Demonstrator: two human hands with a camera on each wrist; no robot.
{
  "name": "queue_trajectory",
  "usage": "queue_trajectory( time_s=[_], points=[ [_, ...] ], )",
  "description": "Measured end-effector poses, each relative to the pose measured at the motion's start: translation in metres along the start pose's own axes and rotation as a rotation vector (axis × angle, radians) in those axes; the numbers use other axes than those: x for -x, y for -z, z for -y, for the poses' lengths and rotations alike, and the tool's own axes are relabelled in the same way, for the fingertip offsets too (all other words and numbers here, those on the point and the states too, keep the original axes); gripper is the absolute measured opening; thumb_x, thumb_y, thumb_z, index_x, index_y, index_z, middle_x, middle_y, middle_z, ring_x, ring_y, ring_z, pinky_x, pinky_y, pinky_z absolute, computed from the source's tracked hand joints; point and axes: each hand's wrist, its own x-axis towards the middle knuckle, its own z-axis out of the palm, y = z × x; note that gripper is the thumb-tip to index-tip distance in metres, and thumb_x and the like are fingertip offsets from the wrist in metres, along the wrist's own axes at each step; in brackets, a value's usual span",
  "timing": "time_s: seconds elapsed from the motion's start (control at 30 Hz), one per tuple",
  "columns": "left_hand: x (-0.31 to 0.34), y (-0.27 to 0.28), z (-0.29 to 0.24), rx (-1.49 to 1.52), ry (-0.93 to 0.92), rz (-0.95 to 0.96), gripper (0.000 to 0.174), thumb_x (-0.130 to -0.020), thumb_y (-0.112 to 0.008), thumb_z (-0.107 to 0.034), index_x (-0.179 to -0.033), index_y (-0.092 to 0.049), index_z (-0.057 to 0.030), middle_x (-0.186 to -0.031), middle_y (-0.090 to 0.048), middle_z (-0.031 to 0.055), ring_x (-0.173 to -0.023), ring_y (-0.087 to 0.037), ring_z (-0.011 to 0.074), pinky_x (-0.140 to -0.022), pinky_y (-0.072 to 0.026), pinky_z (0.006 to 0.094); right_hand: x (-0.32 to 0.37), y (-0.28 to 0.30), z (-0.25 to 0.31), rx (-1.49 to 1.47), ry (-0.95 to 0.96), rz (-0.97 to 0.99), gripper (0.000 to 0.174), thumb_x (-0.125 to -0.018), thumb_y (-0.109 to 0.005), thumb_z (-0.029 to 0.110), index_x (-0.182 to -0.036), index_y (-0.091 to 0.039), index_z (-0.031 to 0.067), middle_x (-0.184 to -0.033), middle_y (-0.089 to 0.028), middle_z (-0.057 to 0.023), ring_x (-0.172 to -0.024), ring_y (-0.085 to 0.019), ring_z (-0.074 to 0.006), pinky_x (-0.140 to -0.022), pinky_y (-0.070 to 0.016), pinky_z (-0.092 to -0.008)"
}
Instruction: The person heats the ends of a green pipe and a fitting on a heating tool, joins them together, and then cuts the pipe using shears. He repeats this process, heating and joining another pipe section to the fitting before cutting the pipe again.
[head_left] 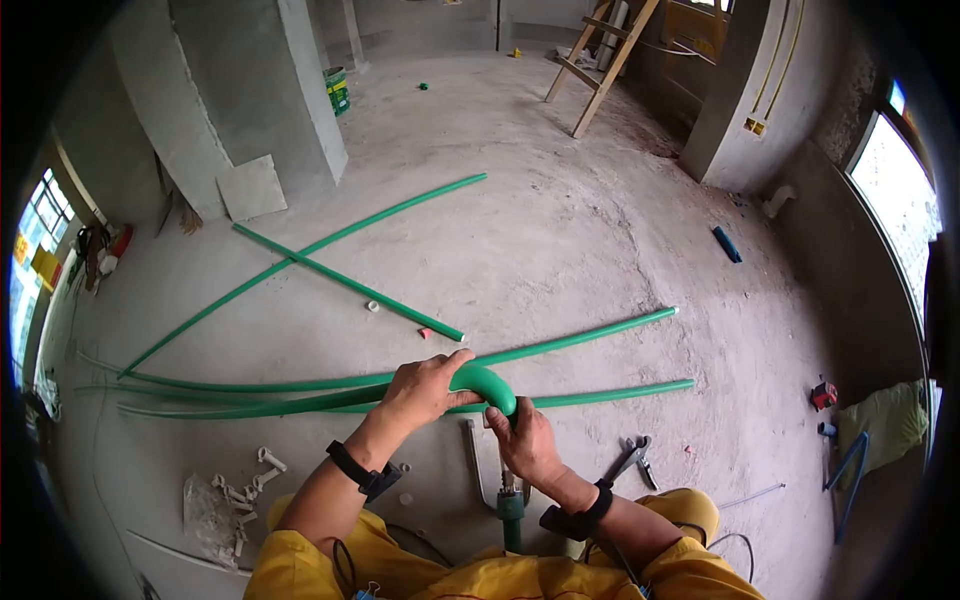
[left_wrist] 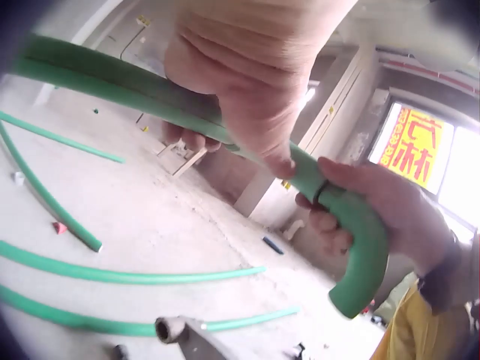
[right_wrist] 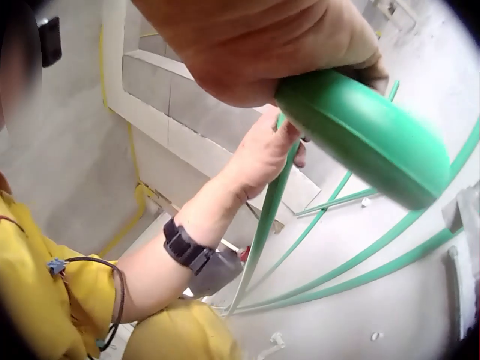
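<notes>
A long green pipe (head_left: 300, 405) runs from the left into my left hand (head_left: 420, 388), whose fingers and thumb wrap round it. At its near end is a thick green hooked bend (head_left: 488, 382), held by my right hand (head_left: 530, 447). In the left wrist view the bend (left_wrist: 364, 244) curls back below the right hand, with a dark ring where it meets the straight part. The right wrist view shows the bend (right_wrist: 367, 142) up close under the right hand. Below my hands, between the knees, stands a dark green tool (head_left: 511, 510) with a metal end.
More green pipes (head_left: 580, 340) lie across the concrete floor, two of them crossed (head_left: 380, 296). White fittings (head_left: 265, 470) and a plastic bag (head_left: 205, 515) are at left. Pliers-like cutters (head_left: 632, 460) lie at right. A wooden ladder (head_left: 600, 75) stands at the back.
</notes>
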Motion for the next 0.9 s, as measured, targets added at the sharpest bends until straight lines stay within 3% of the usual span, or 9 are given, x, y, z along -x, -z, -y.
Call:
queue_trajectory(
  time_s=[0.07, 0.13, 0.23, 0.27, 0.33, 0.4, 0.5, 0.6, 0.9],
  points=[
    [0.01, -0.013, 0.002, -0.034, -0.011, -0.085, 0.05, -0.075, -0.074, -0.038, -0.111, -0.055, -0.009, -0.093, -0.063, 0.0157, -0.079, -0.063, 0.0365, -0.065, -0.0512, 0.0418, -0.003, 0.001, -0.005, 0.152, -0.064, 0.042, 0.045, -0.092, -0.052, 0.041, -0.091, -0.049, -0.0035, -0.077, -0.061, -0.0284, -0.075, -0.059, -0.0482, -0.067, -0.0471, -0.0519],
    [0.028, -0.033, 0.011, -0.108, -0.214, -0.438, 0.041, -0.077, -0.07, -0.033, -0.108, -0.059, -0.0085, -0.092, -0.059, 0.0153, -0.077, -0.061, 0.0318, -0.065, -0.0492, 0.0405, -0.013, -0.001, -0.028, 0.19, -0.057, 0.062, 0.048, -0.093, -0.049, 0.042, -0.087, -0.053, -0.0049, -0.076, -0.06, -0.0292, -0.076, -0.059, -0.0478, -0.068, -0.0474, -0.052],
    [0.089, -0.1, 0.053, -0.07, -0.143, 0.174, 0.031, -0.074, -0.071, -0.024, -0.1, -0.063, -0.0091, -0.088, -0.057, 0.0132, -0.081, -0.058, 0.0282, -0.073, -0.0477, 0.0393, -0.015, 0.0, -0.054, 0.328, 0.035, 0.154, 0.05, -0.092, -0.048, 0.041, -0.077, -0.062, -0.0039, -0.07, -0.061, -0.0277, -0.075, -0.061, -0.046, -0.068, -0.0483, -0.0517],
    [0.102, -0.124, 0.068, -0.06, -0.142, 0.191, 0.031, -0.074, -0.071, -0.024, -0.1, -0.063, -0.0091, -0.088, -0.057, 0.0132, -0.081, -0.058, 0.0282, -0.073, -0.0477, 0.0393, -0.017, 0.002, -0.06, 0.385, 0.003, 0.238, 0.044, -0.094, -0.045, 0.04, -0.088, -0.064, 0.0015, -0.071, -0.061, -0.0257, -0.074, -0.061, -0.0454, -0.067, -0.0488, -0.0512],
    [0.122, -0.16, 0.092, 0.301, 0.568, 0.386, 0.038, -0.074, -0.071, -0.023, -0.108, -0.061, -0.0099, -0.103, -0.058, 0.0095, -0.079, -0.06, 0.0244, -0.064, -0.0487, 0.039, -0.015, 0.026, -0.018, 0.443, -0.127, 0.463, 0.038, -0.095, -0.041, 0.041, -0.097, -0.064, 0.0099, -0.086, -0.061, -0.0253, -0.082, -0.06, -0.0448, -0.072, -0.0475, -0.051],
    [0.107, -0.151, 0.108, 1.132, 1.072, 0.207, 0.044, -0.079, -0.063, -0.02, -0.121, -0.054, -0.0115, -0.118, -0.057, 0.0075, -0.097, -0.06, 0.0226, -0.082, -0.0476, 0.0425, -0.013, 0.023, -0.027, 0.459, -0.112, 0.48, 0.034, -0.094, -0.043, 0.038, -0.1, -0.063, 0.0111, -0.085, -0.061, -0.0249, -0.081, -0.06, -0.0445, -0.072, -0.0477, -0.0509],
    [0.091, -0.108, 0.104, 1.728, 0.759, -0.024, 0.05, -0.077, -0.058, -0.012, -0.126, -0.05, -0.0131, -0.125, -0.053, 0.0044, -0.106, -0.056, 0.0235, -0.088, -0.0444, 0.0443, -0.015, 0.015, -0.046, 0.513, -0.008, 0.493, 0.028, -0.091, -0.047, 0.032, -0.107, -0.06, 0.0132, -0.086, -0.061, -0.0241, -0.081, -0.06, -0.0439, -0.071, -0.048, -0.0505],
    [0.074, -0.105, 0.084, 1.995, 0.712, -0.147, 0.048, -0.073, -0.054, -0.006, -0.12, -0.053, -0.014, -0.124, -0.053, 0.003, -0.11, -0.053, 0.0235, -0.092, -0.0419, 0.0428, -0.023, 0.008, -0.076, 0.567, 0.112, 0.435, 0.026, -0.091, -0.045, 0.028, -0.11, -0.058, 0.0148, -0.087, -0.061, -0.0229, -0.081, -0.061, -0.0429, -0.069, -0.0489, -0.0502],
    [0.051, -0.086, 0.07, 1.825, 0.647, -0.306, 0.024, -0.08, -0.057, -0.01, -0.104, -0.059, -0.0125, -0.113, -0.061, 0.0041, -0.099, -0.061, 0.0235, -0.087, -0.0473, 0.04, -0.041, 0.027, -0.071, 0.329, 0.073, 0.334, 0.035, -0.091, -0.05, 0.036, -0.106, -0.061, 0.0069, -0.087, -0.06, -0.0254, -0.083, -0.061, -0.0396, -0.07, -0.0485, -0.0448]
  ],
)
